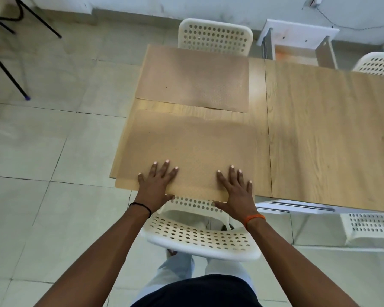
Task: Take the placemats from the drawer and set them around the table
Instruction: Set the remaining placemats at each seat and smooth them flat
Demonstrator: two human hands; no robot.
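Observation:
Two tan placemats lie on the left part of the wooden table. The far placemat sits in front of the far white chair. The near placemat lies at the near edge and overhangs it a little. My left hand and my right hand both rest flat on the near placemat's near edge, fingers spread and straight, thumbs at the edge. The open drawer stands beyond the table at the back right.
A white perforated chair stands between me and the table. Another white chair is at the far side, two more to the right. Black metal legs stand on the tiled floor at far left.

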